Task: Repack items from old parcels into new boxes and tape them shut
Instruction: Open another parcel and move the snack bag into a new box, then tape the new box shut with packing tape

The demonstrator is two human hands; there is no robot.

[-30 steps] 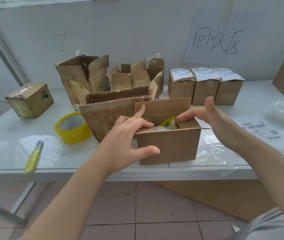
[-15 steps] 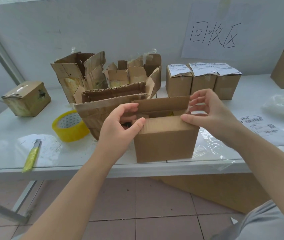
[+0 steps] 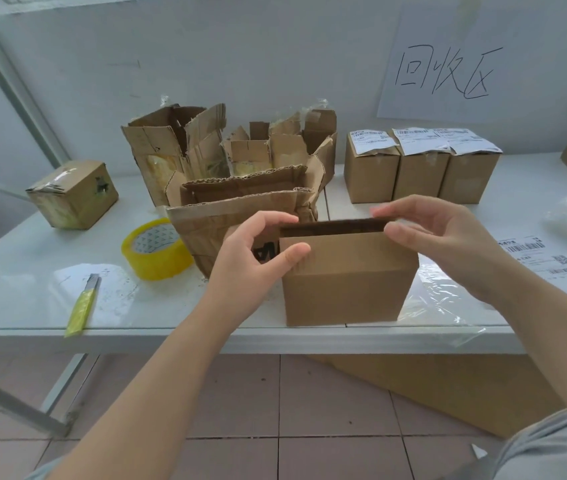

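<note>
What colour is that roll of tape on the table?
The tape roll is yellow, clearest in the head view.

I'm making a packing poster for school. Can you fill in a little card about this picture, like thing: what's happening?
place: white table
small box: at the front edge, top flaps nearly folded shut, a dark gap left between them, no tape on it
left hand: pinches the flaps at the left end
right hand: pinches the flaps at the right end
tape roll: yellow, left of the box, untouched
yellow knife: near the table's front edge
behind: torn old boxes; three labelled boxes in a row
</note>
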